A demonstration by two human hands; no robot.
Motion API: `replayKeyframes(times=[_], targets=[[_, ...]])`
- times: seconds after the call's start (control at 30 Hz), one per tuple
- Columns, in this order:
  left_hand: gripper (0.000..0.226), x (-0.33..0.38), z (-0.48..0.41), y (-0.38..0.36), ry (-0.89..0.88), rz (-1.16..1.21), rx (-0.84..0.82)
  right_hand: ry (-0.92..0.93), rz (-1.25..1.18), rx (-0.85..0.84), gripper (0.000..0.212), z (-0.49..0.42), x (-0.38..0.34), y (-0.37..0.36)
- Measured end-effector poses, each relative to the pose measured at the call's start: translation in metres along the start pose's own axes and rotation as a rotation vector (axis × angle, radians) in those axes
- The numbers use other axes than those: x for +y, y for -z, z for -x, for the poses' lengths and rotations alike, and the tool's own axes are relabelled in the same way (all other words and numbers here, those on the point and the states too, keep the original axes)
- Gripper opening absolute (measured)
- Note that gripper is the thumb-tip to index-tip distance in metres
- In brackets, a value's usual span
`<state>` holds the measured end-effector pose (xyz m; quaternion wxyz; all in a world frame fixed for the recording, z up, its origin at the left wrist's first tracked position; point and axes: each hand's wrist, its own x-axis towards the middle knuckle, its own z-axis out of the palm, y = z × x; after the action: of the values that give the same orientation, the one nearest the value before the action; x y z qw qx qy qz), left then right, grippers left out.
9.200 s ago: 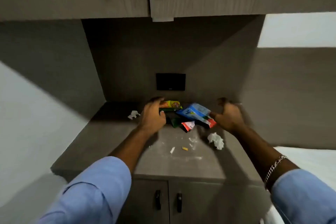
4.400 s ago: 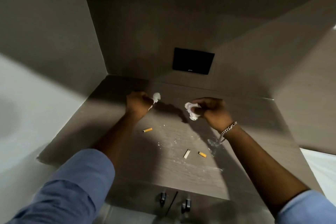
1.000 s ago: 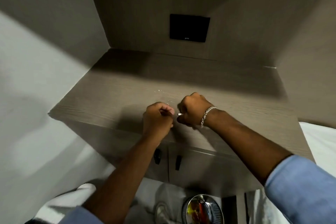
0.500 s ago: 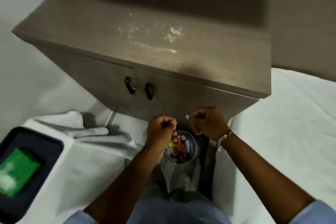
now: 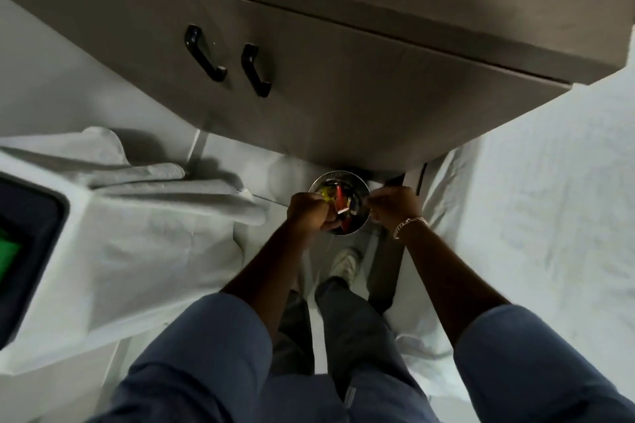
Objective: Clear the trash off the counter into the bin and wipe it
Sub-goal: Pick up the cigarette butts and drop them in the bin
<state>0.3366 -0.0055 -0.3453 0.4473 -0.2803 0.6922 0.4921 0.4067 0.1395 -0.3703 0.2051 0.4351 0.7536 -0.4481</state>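
Note:
A small round metal bin stands on the floor at the foot of the cabinet, with coloured wrappers inside it. Both my hands hover right over its mouth. My left hand is a closed fist, and a small white-and-orange cigarette butt pokes out at its fingertips above the bin. My right hand, with a bracelet at the wrist, is closed too; I cannot see anything in it. Only the front strip of the grey counter shows along the top.
Two cabinet doors with black handles face me. A white-sheeted bed lies to the right. On the left, a white-draped surface holds a folded cloth and a dark tray. My shoe stands just before the bin.
My view has tilted further down from the counter to the floor. Both closed hands have dropped from in front of the cabinet to right over the bin's mouth.

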Motion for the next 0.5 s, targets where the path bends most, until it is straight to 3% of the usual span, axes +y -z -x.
replayKeyframes(times=[0.2, 0.4, 0.5], targets=[[0.025, 0.005, 0.053, 0.045, -0.133, 0.120, -0.034, 0.080, -0.031, 0.135, 0.013, 0.038, -0.003, 0.026], [0.026, 0.010, 0.109, 0.145, -0.342, 0.211, 0.159, 0.326, 0.091, 0.055, 0.012, 0.087, -0.088, -0.012], [0.027, 0.006, 0.132, 0.214, -0.448, 0.341, 0.303, 0.427, -0.028, -0.141, 0.020, 0.112, -0.150, -0.065]])
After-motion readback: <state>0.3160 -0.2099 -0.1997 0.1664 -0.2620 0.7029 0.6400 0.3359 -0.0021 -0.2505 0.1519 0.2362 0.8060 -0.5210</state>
